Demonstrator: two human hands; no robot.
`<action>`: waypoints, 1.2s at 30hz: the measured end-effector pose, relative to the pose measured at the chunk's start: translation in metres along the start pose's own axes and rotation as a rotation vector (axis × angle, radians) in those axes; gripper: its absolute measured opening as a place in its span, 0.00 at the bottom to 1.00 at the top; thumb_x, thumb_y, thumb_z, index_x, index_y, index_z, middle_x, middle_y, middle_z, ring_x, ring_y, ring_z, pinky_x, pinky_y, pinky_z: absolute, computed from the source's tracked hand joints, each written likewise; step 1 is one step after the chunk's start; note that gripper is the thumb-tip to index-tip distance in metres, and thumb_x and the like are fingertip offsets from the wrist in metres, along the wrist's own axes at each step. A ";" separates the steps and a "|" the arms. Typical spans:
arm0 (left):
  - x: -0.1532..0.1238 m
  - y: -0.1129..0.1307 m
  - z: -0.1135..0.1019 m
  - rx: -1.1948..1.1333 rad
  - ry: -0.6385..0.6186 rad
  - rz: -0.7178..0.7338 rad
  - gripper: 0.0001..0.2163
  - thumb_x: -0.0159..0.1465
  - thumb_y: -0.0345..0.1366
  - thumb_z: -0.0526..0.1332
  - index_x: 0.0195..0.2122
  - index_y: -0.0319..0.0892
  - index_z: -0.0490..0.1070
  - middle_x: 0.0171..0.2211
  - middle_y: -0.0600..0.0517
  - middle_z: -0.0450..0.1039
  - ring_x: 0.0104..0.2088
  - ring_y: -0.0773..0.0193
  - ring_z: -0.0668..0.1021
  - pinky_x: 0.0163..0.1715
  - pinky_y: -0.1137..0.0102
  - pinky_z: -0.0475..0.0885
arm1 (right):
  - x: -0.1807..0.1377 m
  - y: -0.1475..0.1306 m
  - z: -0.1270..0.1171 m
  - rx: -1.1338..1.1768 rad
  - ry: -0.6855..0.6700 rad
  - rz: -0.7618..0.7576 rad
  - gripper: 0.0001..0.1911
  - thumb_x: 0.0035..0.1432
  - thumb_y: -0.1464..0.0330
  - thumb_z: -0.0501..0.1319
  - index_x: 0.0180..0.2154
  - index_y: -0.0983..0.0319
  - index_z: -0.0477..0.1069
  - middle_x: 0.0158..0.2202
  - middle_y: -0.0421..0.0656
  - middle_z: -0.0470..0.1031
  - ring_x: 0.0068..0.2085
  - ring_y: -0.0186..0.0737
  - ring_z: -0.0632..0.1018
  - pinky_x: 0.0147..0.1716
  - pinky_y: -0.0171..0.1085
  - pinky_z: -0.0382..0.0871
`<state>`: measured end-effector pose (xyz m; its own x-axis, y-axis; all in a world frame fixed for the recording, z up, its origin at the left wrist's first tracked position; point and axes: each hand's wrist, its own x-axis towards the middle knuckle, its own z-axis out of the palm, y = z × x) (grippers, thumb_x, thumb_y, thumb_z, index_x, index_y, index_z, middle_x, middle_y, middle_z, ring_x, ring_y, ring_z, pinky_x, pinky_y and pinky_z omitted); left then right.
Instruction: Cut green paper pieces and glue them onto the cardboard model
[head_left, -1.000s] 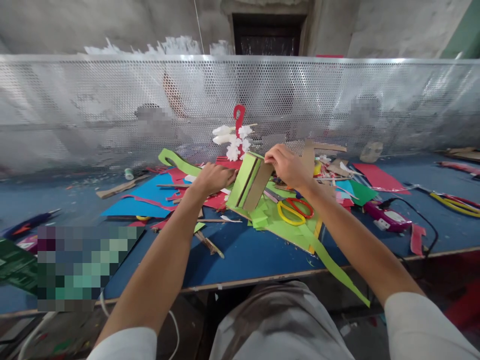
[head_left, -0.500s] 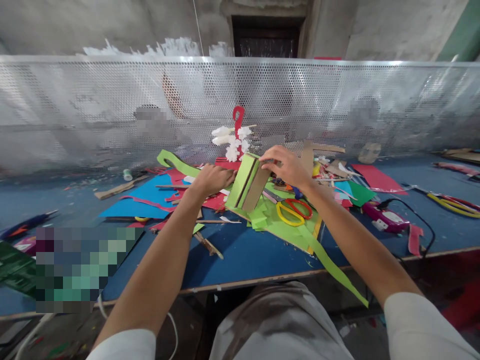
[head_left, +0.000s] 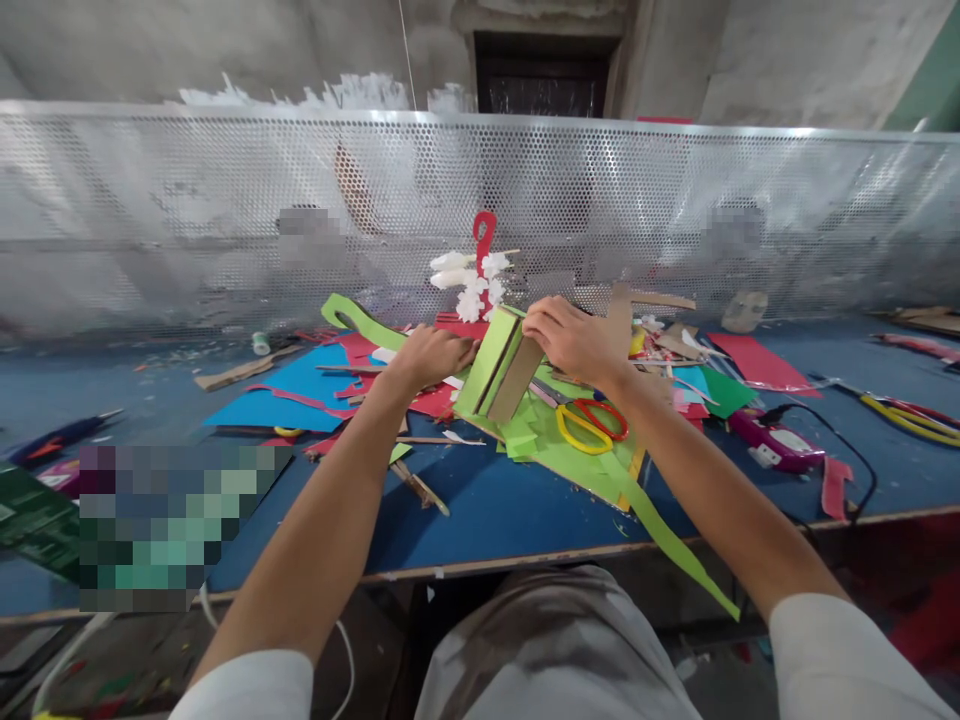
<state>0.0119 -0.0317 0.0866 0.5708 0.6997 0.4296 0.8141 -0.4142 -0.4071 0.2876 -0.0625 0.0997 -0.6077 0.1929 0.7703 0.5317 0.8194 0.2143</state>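
head view: box (head_left: 489, 370), green with one brown cardboard face, sits tilted between both hands at table center.
left hand (head_left: 435, 355): fingers bent, tips at the left edge of the box; whether they pinch it cannot be told.
right hand (head_left: 566, 335): fingers curled on the upper right edge of the box, holding it.
items near box: scissors (head_left: 561, 402), red and yellow handled, lie just right of it on a green sheet (head_left: 570, 475); a green strip (head_left: 667, 535) hangs over the near table edge.
obstructions: red hook piece (head_left: 482, 262) with white flowers (head_left: 471, 303) stands directly behind the box; a cardboard strip (head_left: 619, 315) rises behind the right hand.
left side: blue sheet (head_left: 300, 385) lies beneath red scraps.
right side: red sheet (head_left: 761, 362), purple device (head_left: 784, 440) and yellow-handled tool (head_left: 907, 420) lie apart from the hands.
containers: clear jar (head_left: 745, 312) stands near the perforated panel (head_left: 225, 220), contents too indistinct to tell; a dark slot runs along the box, interior hidden.
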 end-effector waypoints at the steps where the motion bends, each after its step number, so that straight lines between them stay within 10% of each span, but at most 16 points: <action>1: 0.000 0.000 0.000 0.003 -0.007 -0.002 0.31 0.77 0.46 0.40 0.40 0.40 0.84 0.35 0.37 0.84 0.36 0.46 0.85 0.35 0.62 0.70 | 0.002 -0.001 0.001 0.044 0.033 0.051 0.10 0.77 0.68 0.49 0.43 0.58 0.68 0.45 0.49 0.73 0.47 0.46 0.73 0.51 0.46 0.69; 9: -0.002 -0.010 0.012 -0.040 -0.014 -0.126 0.34 0.77 0.50 0.38 0.39 0.39 0.84 0.36 0.34 0.84 0.39 0.44 0.85 0.38 0.60 0.71 | -0.024 0.061 -0.003 0.101 0.264 0.588 0.14 0.71 0.56 0.56 0.38 0.58 0.68 0.39 0.46 0.77 0.40 0.43 0.76 0.46 0.41 0.69; 19: -0.006 -0.025 0.032 -0.133 -0.079 -0.318 0.30 0.75 0.45 0.41 0.40 0.37 0.83 0.41 0.31 0.83 0.45 0.41 0.85 0.44 0.57 0.73 | -0.060 0.092 -0.020 0.049 -0.523 1.089 0.37 0.76 0.52 0.45 0.22 0.62 0.76 0.23 0.50 0.77 0.28 0.44 0.77 0.36 0.41 0.67; 25: -0.011 -0.025 0.043 -0.161 -0.076 -0.372 0.31 0.75 0.46 0.39 0.43 0.36 0.82 0.44 0.31 0.83 0.47 0.41 0.84 0.42 0.59 0.74 | -0.065 0.076 -0.014 -0.102 -0.954 1.038 0.32 0.61 0.44 0.66 0.17 0.60 0.73 0.17 0.48 0.71 0.24 0.45 0.76 0.34 0.43 0.67; 31: -0.011 -0.027 0.054 -0.154 -0.102 -0.368 0.31 0.75 0.48 0.40 0.44 0.38 0.82 0.44 0.32 0.83 0.46 0.43 0.84 0.41 0.60 0.74 | -0.079 0.074 -0.014 -0.030 -0.902 1.056 0.30 0.65 0.48 0.62 0.18 0.59 0.70 0.17 0.45 0.69 0.23 0.42 0.73 0.28 0.41 0.63; 36: -0.011 -0.028 0.056 -0.157 -0.090 -0.372 0.31 0.75 0.47 0.40 0.44 0.38 0.82 0.43 0.32 0.83 0.45 0.43 0.84 0.41 0.60 0.74 | -0.087 0.085 -0.020 0.171 -0.502 1.188 0.24 0.67 0.53 0.61 0.23 0.60 0.70 0.19 0.46 0.73 0.24 0.43 0.75 0.27 0.39 0.64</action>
<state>-0.0237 0.0046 0.0484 0.2283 0.8636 0.4495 0.9736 -0.2021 -0.1062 0.3971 -0.0202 0.0630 0.0075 0.9927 0.1200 0.8350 0.0598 -0.5470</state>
